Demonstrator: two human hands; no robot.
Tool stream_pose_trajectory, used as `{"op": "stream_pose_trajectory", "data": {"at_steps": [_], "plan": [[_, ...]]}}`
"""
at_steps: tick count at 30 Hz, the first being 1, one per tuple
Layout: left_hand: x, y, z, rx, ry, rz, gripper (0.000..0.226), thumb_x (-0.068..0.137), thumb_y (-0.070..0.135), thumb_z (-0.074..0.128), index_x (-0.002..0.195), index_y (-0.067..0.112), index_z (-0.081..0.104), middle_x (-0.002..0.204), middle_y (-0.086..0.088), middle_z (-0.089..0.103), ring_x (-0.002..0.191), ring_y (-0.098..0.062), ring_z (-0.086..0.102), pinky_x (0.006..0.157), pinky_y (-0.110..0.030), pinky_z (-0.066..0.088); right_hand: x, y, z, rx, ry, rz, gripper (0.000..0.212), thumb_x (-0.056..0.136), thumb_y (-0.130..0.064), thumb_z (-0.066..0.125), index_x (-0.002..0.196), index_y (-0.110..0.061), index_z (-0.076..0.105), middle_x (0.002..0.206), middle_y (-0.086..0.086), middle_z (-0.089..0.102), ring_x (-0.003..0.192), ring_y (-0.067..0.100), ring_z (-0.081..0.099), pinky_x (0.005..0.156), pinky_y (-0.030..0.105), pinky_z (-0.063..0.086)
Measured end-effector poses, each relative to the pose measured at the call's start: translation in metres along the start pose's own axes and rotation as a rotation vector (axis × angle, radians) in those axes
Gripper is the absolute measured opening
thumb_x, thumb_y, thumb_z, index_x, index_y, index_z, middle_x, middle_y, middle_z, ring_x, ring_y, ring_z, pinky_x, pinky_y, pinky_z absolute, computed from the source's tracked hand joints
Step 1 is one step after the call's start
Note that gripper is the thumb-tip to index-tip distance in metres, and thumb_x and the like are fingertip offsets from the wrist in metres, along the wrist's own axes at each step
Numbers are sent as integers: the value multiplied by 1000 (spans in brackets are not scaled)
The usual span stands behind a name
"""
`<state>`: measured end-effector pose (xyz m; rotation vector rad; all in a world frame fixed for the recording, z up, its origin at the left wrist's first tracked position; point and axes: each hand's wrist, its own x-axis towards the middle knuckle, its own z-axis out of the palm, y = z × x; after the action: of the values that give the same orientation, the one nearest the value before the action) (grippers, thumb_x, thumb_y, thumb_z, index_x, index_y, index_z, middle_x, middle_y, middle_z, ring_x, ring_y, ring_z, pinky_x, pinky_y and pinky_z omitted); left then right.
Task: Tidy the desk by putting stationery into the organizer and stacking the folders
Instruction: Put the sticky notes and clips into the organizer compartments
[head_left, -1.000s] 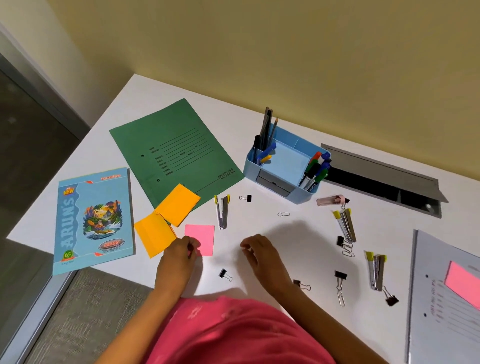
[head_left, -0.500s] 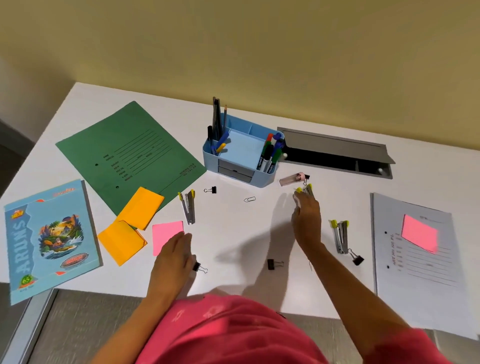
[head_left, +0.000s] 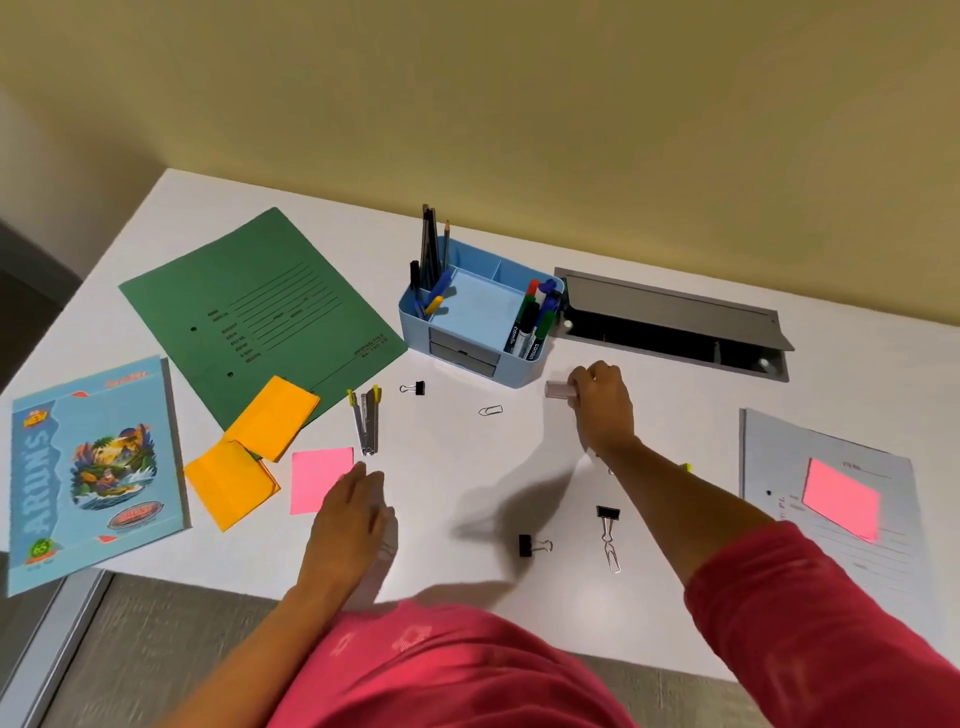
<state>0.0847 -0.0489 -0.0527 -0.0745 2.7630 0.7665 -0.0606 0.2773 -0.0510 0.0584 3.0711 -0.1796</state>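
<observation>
Right hand (head_left: 602, 402) at centre-right of the frame, fingers curled over one end of a small clear case (head_left: 557, 388). The free end sticks out leftward, long axis roughly level across the frame. Organizer (head_left: 519, 375) sits just up and left of that end, near but not touching. Its front right corner is closest, with markers (head_left: 530, 325) standing in the compartment behind it.

Judgement: the coming move is a short lift up-left over the rim, and the open middle tray looks an easier target than the crowded marker slot.

Left hand (head_left: 350, 514) is low in the frame, well apart from the organizer, fingers fairly straight on the desk beside a pink sticky note (head_left: 317, 480) — blurred, nothing plainly held. Right hand is much the nearer.
</observation>
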Motion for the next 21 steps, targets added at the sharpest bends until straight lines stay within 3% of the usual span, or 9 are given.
{"op": "stream_pose_trajectory", "data": {"at_steps": [4, 7, 9, 11, 13, 15, 18, 21], "plan": [[15, 23, -13, -181, 97, -7, 38, 93, 5, 51, 131, 7, 51, 138, -10, 50, 128, -28, 45, 107, -35, 33, -7, 1, -5, 156, 142, 66, 30, 91, -17, 61, 118, -5, 58, 119, 15, 58, 106, 28, 49, 93, 32, 43], [34, 43, -28, -299, 157, -10, 39, 92, 8, 55, 131, 11, 51, 137, -7, 51, 124, -28, 49, 104, -36, 36, -14, -7, -15, 324, 336, 206, 28, 95, -18, 54, 120, -5, 55, 119, 16, 56, 106, 31, 48, 93, 38, 42], [55, 56, -39, -341, 203, -2, 38, 93, 13, 56, 131, 13, 50, 137, -5, 51, 124, -26, 49, 104, -35, 37, -20, -18, -28, 590, 480, 304, 29, 96, -20, 52, 123, -9, 53, 120, 12, 51, 108, 23, 48, 92, 32, 44], [81, 72, -51, -399, 268, 4, 40, 93, 18, 58, 132, 12, 49, 136, -7, 51, 124, -25, 48, 105, -34, 38, -25, -32, -43, 731, 637, 249, 30, 95, -18, 54, 124, -11, 53, 118, 10, 48, 104, 10, 49, 88, 20, 46], [109, 89, -63, -449, 335, 0, 48, 91, 20, 61, 135, 10, 45, 137, -8, 49, 125, -23, 46, 102, -22, 34, -24, -48, -58, 803, 735, 163, 33, 95, -13, 54, 128, -11, 54, 116, 6, 44, 100, -2, 46, 86, 9, 42], [136, 104, -73, -519, 364, -16, 60, 88, 19, 66, 139, 8, 39, 141, -10, 45, 128, -22, 42, 97, -13, 29, -16, -68, -72, 879, 723, 122, 37, 94, -6, 53, 131, -11, 53, 115, 2, 37, 97, -3, 45, 88, 7, 39], [173, 119, -81, -538, 343, -27, 74, 84, 22, 71, 143, 5, 29, 147, -12, 36, 135, -25, 34, 107, -25, 27, 0, -96, -89, 957, 609, 103, 40, 92, 2, 51, 131, -8, 50, 117, 1, 34, 104, 10, 48, 94, 9, 40], [198, 126, -84, -492, 335, -46, 77, 81, 24, 74, 142, 3, 31, 141, -15, 41, 130, -28, 39, 109, -37, 34, 16, -113, -98, 930, 577, 24, 30, 89, 0, 59, 117, -1, 49, 113, 3, 41, 101, 20, 54, 84, -1, 38]]}}
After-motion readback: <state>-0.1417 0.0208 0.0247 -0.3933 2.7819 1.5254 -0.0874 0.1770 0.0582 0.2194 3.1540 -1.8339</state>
